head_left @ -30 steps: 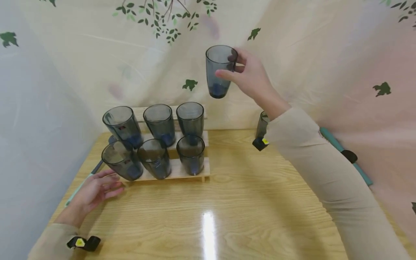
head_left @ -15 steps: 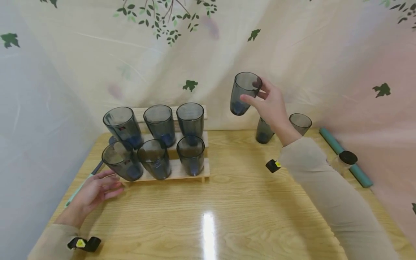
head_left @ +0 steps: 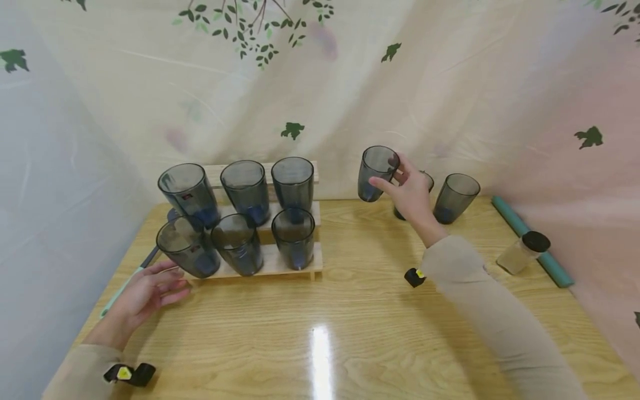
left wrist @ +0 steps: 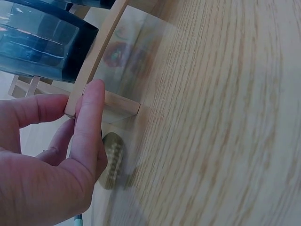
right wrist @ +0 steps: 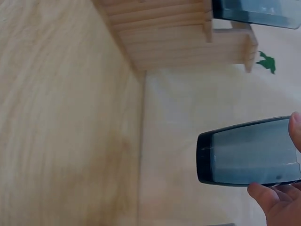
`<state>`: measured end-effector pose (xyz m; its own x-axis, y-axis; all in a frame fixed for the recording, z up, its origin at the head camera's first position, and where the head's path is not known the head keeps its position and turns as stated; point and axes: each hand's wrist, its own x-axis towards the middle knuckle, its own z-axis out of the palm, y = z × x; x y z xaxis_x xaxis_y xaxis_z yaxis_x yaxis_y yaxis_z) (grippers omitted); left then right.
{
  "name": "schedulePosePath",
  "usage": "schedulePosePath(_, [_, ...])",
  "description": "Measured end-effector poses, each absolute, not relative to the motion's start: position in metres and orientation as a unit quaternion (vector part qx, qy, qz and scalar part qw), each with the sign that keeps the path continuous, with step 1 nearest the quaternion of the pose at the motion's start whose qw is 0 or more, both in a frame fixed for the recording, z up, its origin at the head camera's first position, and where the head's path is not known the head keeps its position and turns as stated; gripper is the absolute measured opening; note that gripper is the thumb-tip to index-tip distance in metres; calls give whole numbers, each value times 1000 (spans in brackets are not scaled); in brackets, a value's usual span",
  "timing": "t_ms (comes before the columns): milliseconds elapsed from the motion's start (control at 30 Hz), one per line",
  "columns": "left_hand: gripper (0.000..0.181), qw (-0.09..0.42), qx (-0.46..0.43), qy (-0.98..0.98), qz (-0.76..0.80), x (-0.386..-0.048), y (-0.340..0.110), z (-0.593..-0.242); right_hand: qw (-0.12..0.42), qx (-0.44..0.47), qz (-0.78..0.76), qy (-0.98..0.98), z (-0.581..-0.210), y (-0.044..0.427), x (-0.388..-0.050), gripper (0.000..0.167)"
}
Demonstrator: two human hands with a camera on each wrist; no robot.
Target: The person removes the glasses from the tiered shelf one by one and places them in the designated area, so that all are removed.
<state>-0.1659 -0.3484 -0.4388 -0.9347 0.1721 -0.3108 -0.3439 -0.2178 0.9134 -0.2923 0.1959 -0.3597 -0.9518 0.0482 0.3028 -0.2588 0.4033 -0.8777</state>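
Observation:
My right hand [head_left: 412, 197] grips a smoky blue-grey glass tumbler [head_left: 371, 179] near its rim, thumb on the near side and fingers behind. The tumbler hangs near upright just above the back of the table; the right wrist view shows its thick dark base [right wrist: 204, 157] apart from the wood. At the left, a two-tier wooden rack [head_left: 318, 256] bears three like tumblers on each tier, some leaning. My left hand [head_left: 145, 294] is at its front left corner. In the left wrist view, thumb and fingers pinch the end of the rack's front strip [left wrist: 98, 49].
Behind my right hand stand two more tumblers, one mostly hidden and one in view [head_left: 455, 199]. A black-lidded jar [head_left: 522, 253] and a green roll [head_left: 555, 269] lie at the right. A mint-handled utensil [head_left: 117, 294] lies left of the rack. A curtain [head_left: 350, 100] hangs behind.
My right hand has lowered the tumbler from high above the rack's right side, moving it down and to the right. The left hand and the rack have stayed in place.

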Motion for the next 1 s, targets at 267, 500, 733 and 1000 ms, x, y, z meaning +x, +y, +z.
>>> schedulePosePath(267, [20,166,-70,608,773,-166,-350,-434,107,32,518,-848,-390,190,-297,97])
schedulePosePath(500, [19,162,-67,611,772,-168,-348,-432,110,26,503,-857,-405,190,-302,96])
schedulePosePath(733, [19,160,-59,612,772,-165,-347,-436,110,38,510,-852,-417,192,-303,97])
schedulePosePath(1000, [19,157,-64,608,775,-164,-346,-437,98,50,492,-864,-431,195,-311,94])
